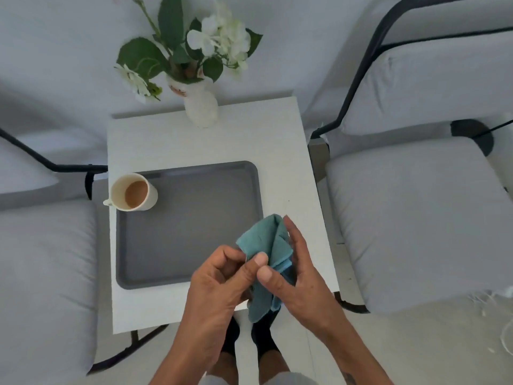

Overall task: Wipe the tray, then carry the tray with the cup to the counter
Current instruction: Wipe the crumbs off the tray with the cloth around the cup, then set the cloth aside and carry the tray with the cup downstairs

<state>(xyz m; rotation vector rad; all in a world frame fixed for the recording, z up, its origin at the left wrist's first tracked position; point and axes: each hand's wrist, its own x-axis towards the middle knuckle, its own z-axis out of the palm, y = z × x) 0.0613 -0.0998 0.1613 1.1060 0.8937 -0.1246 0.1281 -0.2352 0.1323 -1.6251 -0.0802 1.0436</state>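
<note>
Both hands gripping one teal microfibre cloth (265, 254) above the near right corner of the grey tray (188, 234): left hand (219, 282) pinching a fold under the thumb, right hand (297, 273) cupped around the other side. Mug (133, 191) of milky coffee standing on the far left corner of the tray, on the small white table (249, 143). Best to fold the cloth into a flat pad first, then wipe in straight strokes, well away from the mug.

Teal cloth (263, 245), grey tray (194, 226), cream cup (144, 201), white table (222, 140), white vase (201, 107), green leaves (141, 55)
</note>
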